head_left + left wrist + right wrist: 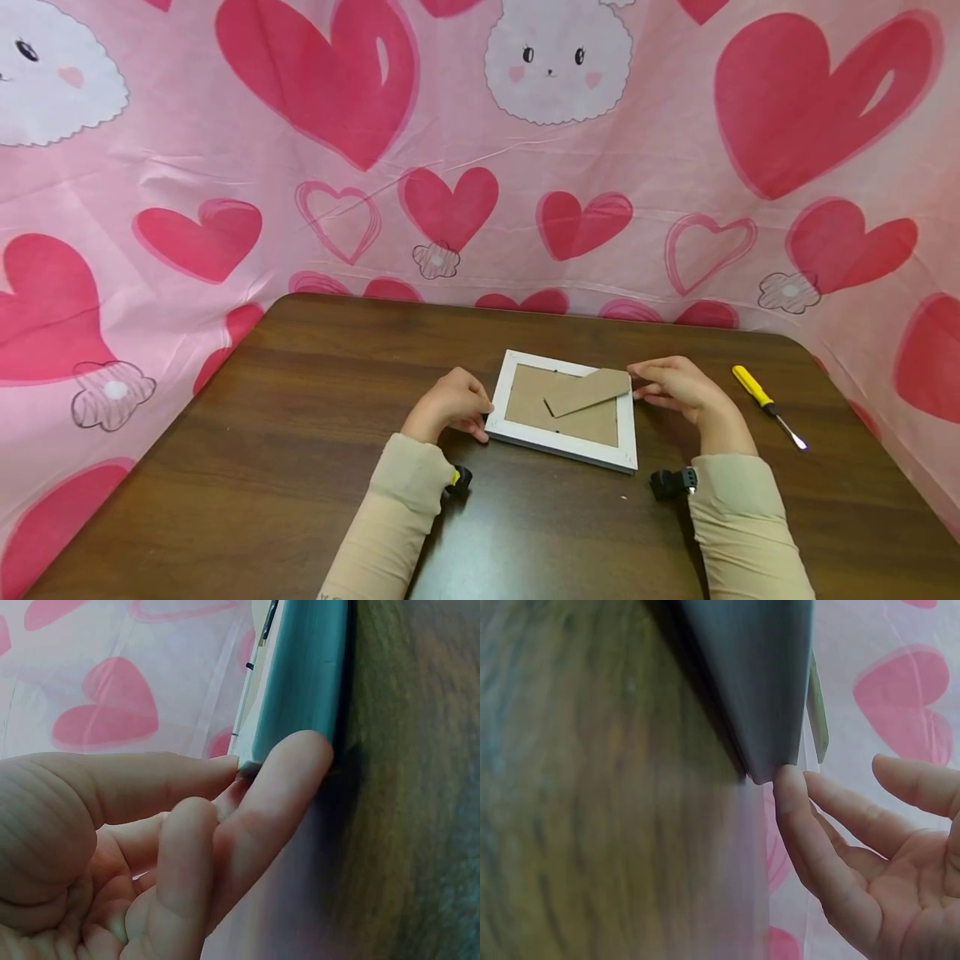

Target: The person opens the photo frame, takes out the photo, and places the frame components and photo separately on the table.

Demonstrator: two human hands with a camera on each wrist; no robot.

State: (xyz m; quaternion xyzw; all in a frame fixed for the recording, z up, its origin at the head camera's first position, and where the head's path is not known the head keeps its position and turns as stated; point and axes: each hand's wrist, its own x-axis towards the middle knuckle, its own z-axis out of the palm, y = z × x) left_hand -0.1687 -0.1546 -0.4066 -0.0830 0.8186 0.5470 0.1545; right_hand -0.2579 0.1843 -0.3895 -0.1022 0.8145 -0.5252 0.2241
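Note:
A picture frame lies back side up on the table, with a white border and a brown backing board. Its brown easel leg slants over the backing toward the upper right. At the left edge, my left hand pinches the frame between thumb and fingers; the left wrist view shows the thumb at its corner and one finger along the side. My right hand is at the right edge. In the right wrist view its fingertips touch the frame's side, while the thumb stays apart.
A screwdriver with a yellow handle lies to the right of my right hand. A small pale speck is on the brown wooden table. Behind the table hangs a pink cloth with hearts.

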